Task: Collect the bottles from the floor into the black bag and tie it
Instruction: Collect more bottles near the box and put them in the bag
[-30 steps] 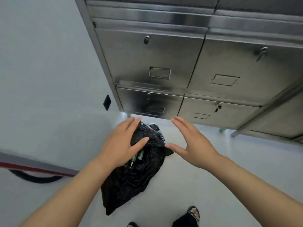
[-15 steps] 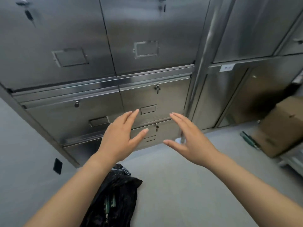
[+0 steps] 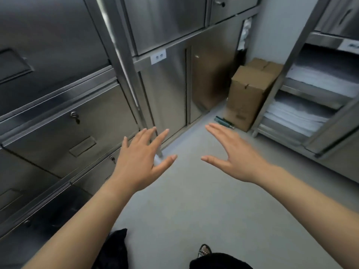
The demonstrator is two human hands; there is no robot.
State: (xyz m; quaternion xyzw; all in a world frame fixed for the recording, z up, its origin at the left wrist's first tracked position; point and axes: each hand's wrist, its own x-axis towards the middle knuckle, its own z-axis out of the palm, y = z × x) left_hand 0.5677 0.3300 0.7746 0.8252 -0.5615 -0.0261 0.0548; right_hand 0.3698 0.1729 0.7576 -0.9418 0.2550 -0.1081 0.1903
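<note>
My left hand [image 3: 140, 162] and my right hand [image 3: 234, 157] are both held out over the grey floor, fingers spread, holding nothing. A dark green bottle [image 3: 223, 122] lies on the floor far ahead, against the foot of a cardboard box, just beyond my right fingertips in the view. Only a corner of the black bag [image 3: 114, 247] shows at the bottom edge, partly behind my left forearm; what it holds is hidden.
Steel lockers and drawers [image 3: 70, 121] line the left side. A tall cardboard box [image 3: 250, 94] stands in the far corner. A steel shelf rack [image 3: 310, 105] with white stacked sheets runs along the right. My shoe [image 3: 205, 251] shows at the bottom.
The view has swung right and away from the black bag, which slid to the bottom edge. The green bottle and box came into view. Both hands stayed open and spread.
</note>
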